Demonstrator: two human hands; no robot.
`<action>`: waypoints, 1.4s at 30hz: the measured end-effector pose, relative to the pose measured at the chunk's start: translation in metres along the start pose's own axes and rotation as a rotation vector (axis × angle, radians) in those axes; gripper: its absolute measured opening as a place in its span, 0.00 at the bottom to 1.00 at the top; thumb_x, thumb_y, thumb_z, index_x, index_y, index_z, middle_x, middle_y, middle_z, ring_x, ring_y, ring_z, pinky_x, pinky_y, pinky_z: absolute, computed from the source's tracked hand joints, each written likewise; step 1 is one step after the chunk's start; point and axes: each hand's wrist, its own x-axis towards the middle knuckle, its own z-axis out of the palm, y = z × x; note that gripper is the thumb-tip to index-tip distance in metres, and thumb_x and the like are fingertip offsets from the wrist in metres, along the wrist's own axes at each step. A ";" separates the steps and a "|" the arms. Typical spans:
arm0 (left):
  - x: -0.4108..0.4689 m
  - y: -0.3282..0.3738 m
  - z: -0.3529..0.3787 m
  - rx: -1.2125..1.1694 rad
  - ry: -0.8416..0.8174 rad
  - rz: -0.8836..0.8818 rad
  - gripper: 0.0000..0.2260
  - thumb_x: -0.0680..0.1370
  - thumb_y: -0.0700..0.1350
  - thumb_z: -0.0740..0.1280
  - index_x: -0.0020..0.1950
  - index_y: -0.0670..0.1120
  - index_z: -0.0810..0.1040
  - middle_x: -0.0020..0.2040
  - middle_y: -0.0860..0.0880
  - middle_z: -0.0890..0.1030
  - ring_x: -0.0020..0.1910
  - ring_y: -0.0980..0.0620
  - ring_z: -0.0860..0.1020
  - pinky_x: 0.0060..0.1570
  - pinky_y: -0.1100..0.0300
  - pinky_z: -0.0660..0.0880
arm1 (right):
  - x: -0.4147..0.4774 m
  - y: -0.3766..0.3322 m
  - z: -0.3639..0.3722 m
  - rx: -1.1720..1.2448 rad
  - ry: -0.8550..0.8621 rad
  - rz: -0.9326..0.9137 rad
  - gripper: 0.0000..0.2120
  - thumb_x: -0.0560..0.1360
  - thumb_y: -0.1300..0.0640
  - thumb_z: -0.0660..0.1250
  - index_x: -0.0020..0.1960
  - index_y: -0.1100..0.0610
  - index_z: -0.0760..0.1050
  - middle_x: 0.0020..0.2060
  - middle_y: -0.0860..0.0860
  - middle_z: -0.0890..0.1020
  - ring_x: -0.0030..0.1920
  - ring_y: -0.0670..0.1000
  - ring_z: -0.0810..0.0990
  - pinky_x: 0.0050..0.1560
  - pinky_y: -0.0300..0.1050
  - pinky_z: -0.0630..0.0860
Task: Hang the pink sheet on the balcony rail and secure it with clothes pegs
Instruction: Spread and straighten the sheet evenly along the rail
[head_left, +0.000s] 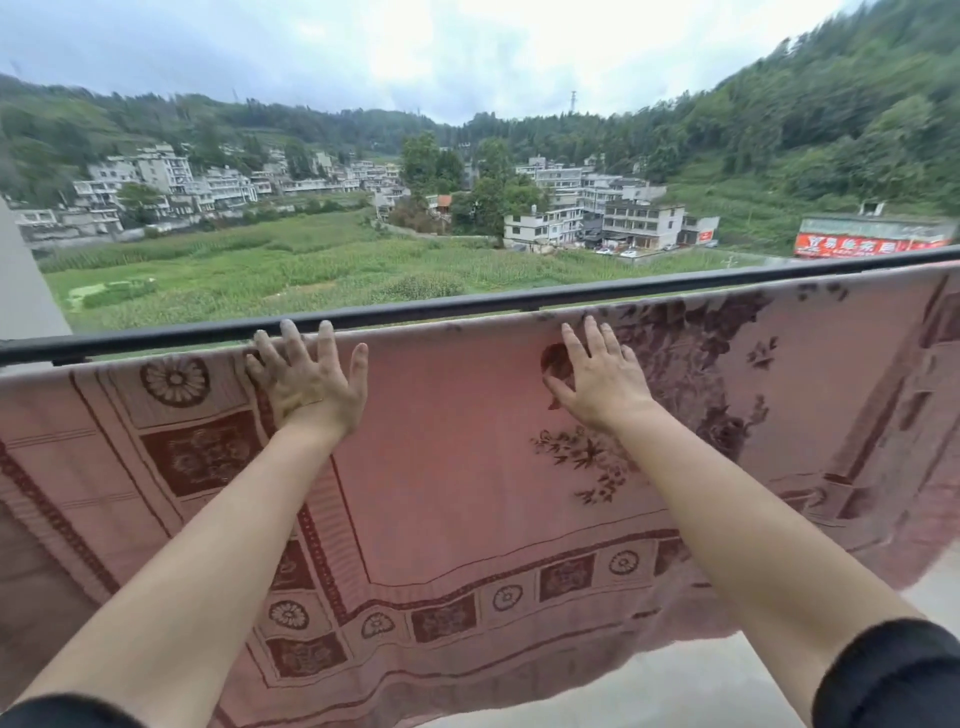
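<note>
- Hanging over the dark balcony rail (467, 306), the pink sheet (467, 467) drapes down the near side, its top fold running along the rail from the left edge of view to the far right.
- Its pattern shows dark red borders with squares and round medallions low down and on the left, and a large floral print towards the upper right.
- The left hand (306, 382) lies flat on the sheet just below the rail, fingers (326, 343) spread wide and pointing up; the fingertips reach the fold at the rail.
- The right hand (597, 379) also rests palm-down on the cloth, a little to the right of centre, fingers (605, 338) apart and angled up towards the rail, over a dark flower motif.
- Neither hand pinches anything; both simply press open against the fabric.
- Both forearms are bare, with black sleeves (893, 675) pushed back near the elbows at the bottom corners of view.
- The lower edge of the sheet hangs uneven, ending above a pale concrete floor (701, 691) at the lower right.
- No clothes pegs can be made out on the rail.
- Beyond the rail lie green fields (285, 265), white multi-storey houses (639, 221), wooded hills and a cloudy sky.
</note>
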 end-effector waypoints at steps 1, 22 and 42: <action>-0.003 0.021 0.003 0.016 0.000 0.009 0.33 0.79 0.65 0.42 0.79 0.49 0.54 0.78 0.36 0.53 0.77 0.36 0.48 0.73 0.38 0.39 | 0.000 0.025 0.000 0.012 -0.026 0.023 0.39 0.79 0.34 0.51 0.81 0.50 0.39 0.80 0.57 0.43 0.80 0.58 0.44 0.77 0.59 0.49; -0.012 0.481 0.053 -0.057 0.049 0.703 0.30 0.82 0.61 0.45 0.77 0.45 0.61 0.75 0.41 0.65 0.73 0.40 0.64 0.70 0.38 0.57 | 0.071 0.363 0.006 -0.009 0.111 -0.119 0.38 0.79 0.51 0.58 0.80 0.45 0.39 0.81 0.55 0.43 0.80 0.54 0.40 0.79 0.57 0.44; -0.014 0.895 0.108 -0.168 -0.013 0.940 0.27 0.83 0.56 0.46 0.76 0.42 0.60 0.63 0.42 0.77 0.55 0.41 0.77 0.46 0.49 0.72 | 0.096 0.746 0.025 0.120 0.139 0.408 0.41 0.75 0.60 0.57 0.81 0.50 0.38 0.80 0.55 0.40 0.80 0.55 0.42 0.78 0.54 0.46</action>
